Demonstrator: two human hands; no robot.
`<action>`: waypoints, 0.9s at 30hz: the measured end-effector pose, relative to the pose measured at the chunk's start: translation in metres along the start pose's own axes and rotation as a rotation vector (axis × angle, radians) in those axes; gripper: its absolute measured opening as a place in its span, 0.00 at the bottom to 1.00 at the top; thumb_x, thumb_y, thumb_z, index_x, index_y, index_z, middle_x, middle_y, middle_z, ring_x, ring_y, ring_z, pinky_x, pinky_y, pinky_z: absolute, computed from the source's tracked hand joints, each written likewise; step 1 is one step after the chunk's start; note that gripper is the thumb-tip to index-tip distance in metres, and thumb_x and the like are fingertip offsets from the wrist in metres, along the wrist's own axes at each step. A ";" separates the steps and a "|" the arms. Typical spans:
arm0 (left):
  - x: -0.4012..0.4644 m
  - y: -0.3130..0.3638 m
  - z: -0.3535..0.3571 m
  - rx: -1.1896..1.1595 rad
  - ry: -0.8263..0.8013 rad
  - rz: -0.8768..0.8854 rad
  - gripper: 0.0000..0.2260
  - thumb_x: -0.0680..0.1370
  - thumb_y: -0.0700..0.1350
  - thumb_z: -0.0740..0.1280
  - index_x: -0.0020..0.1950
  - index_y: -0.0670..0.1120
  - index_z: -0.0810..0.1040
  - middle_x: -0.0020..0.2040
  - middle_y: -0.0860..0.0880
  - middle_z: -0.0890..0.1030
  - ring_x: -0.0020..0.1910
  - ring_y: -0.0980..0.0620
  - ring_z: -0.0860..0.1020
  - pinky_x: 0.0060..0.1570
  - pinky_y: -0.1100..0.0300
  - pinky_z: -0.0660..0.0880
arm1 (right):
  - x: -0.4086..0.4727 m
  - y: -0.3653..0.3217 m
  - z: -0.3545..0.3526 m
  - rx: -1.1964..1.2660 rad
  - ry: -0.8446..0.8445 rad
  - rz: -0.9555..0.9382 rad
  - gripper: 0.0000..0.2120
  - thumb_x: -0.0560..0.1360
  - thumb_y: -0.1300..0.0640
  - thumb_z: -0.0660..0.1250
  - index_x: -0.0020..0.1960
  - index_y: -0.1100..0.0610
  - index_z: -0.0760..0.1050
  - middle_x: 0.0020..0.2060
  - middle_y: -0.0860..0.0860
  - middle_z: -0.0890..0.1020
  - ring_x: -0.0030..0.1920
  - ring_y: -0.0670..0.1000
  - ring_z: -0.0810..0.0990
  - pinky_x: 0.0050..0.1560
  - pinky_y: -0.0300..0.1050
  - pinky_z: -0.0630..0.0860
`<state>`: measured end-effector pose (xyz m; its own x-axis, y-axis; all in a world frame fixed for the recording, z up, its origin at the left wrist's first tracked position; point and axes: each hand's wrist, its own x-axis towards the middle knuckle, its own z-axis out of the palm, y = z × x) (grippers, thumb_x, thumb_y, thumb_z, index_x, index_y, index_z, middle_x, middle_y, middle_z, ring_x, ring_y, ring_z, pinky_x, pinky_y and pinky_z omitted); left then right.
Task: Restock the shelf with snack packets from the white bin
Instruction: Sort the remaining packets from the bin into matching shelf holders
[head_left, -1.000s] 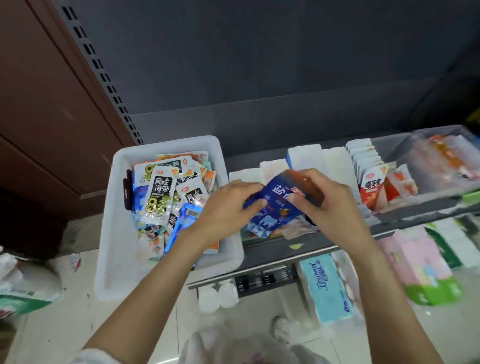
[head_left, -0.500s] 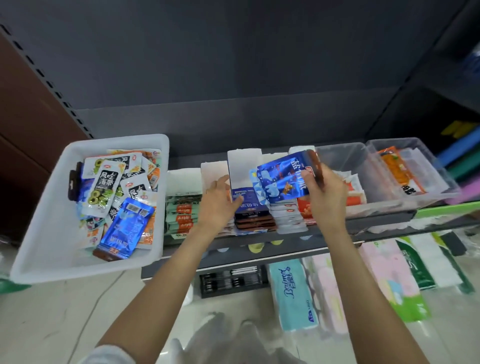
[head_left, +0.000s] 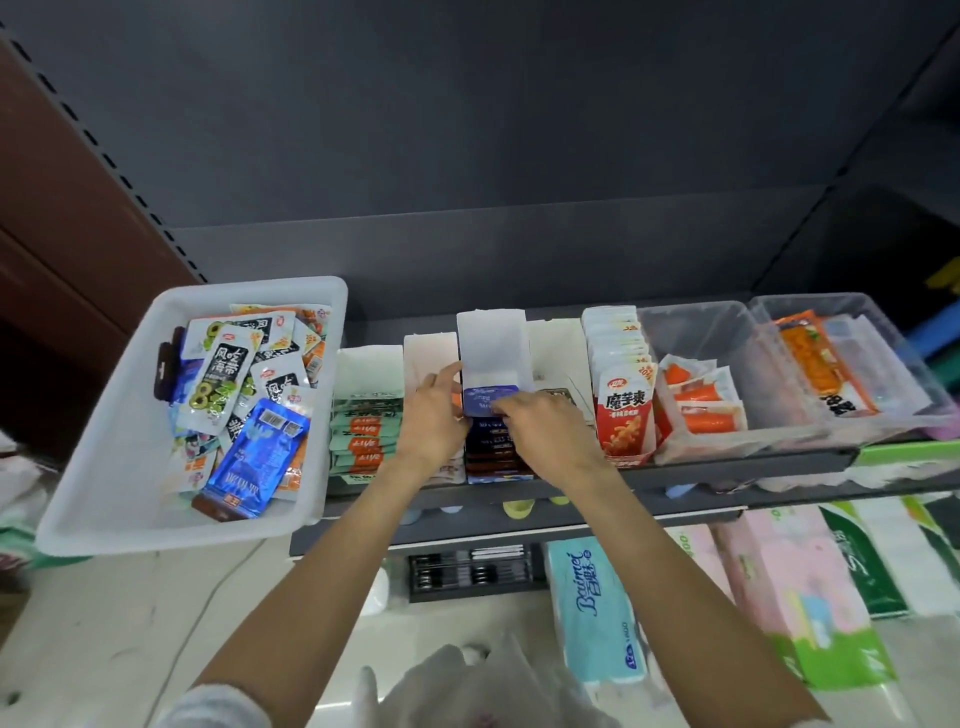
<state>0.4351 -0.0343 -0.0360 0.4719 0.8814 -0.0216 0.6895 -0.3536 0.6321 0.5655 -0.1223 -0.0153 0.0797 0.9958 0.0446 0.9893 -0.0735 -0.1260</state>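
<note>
**Blue packet going into the middle slot of the shelf**

Dark grey shelf (head_left: 675, 475) runs across, backed by a grey panel. White bin (head_left: 104, 457) sits at its left end, tilted toward the floor side, holding a loose heap of snack packets: a shiny blue packet (head_left: 257, 454) lies on top near the front, a white one with green rings (head_left: 221, 384) behind it.

Right of the bin, white cardboard dividers (head_left: 493, 338) split the shelf into narrow slots. Green-and-orange packets (head_left: 363, 436) fill the slot beside the bin. Further right, a red-and-white packet (head_left: 626, 421) stands upright, then two clear tubs (head_left: 727, 332) with orange packets inside.

Below the shelf: tissue packs, one pale blue (head_left: 597, 613), others pink and green.

Left hand (head_left: 434, 421) rests against the divider edge, fingers fairly straight, thumb raised. Right hand (head_left: 545, 431) pinches the dark blue packet (head_left: 485, 400) from above, fingers curled; the packet sits upright at the back of a row of like packets in the middle slot. The hands hide most of that row.
</note>
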 end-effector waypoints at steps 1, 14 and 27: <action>-0.001 0.001 -0.002 -0.010 -0.021 -0.001 0.31 0.71 0.37 0.72 0.72 0.47 0.65 0.59 0.45 0.76 0.53 0.47 0.77 0.52 0.57 0.75 | -0.002 0.000 0.002 -0.001 0.002 -0.002 0.17 0.78 0.61 0.59 0.66 0.52 0.71 0.57 0.51 0.80 0.55 0.53 0.78 0.57 0.48 0.70; -0.076 -0.044 -0.103 0.053 -0.028 -0.059 0.19 0.75 0.43 0.67 0.66 0.53 0.73 0.52 0.56 0.80 0.49 0.55 0.77 0.47 0.60 0.73 | -0.005 -0.064 -0.036 0.385 0.108 -0.078 0.21 0.80 0.54 0.60 0.72 0.48 0.62 0.48 0.49 0.82 0.45 0.51 0.81 0.47 0.48 0.79; -0.071 -0.236 -0.174 0.204 -0.044 -0.397 0.21 0.74 0.50 0.70 0.64 0.46 0.73 0.57 0.44 0.79 0.55 0.43 0.77 0.55 0.53 0.72 | 0.081 -0.234 0.032 0.333 -0.168 -0.262 0.14 0.78 0.60 0.57 0.61 0.54 0.75 0.53 0.53 0.81 0.51 0.58 0.80 0.48 0.51 0.77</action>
<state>0.1435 0.0412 -0.0491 0.1690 0.9488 -0.2671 0.9139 -0.0493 0.4029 0.3366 -0.0223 -0.0135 -0.2158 0.9756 -0.0407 0.8780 0.1756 -0.4454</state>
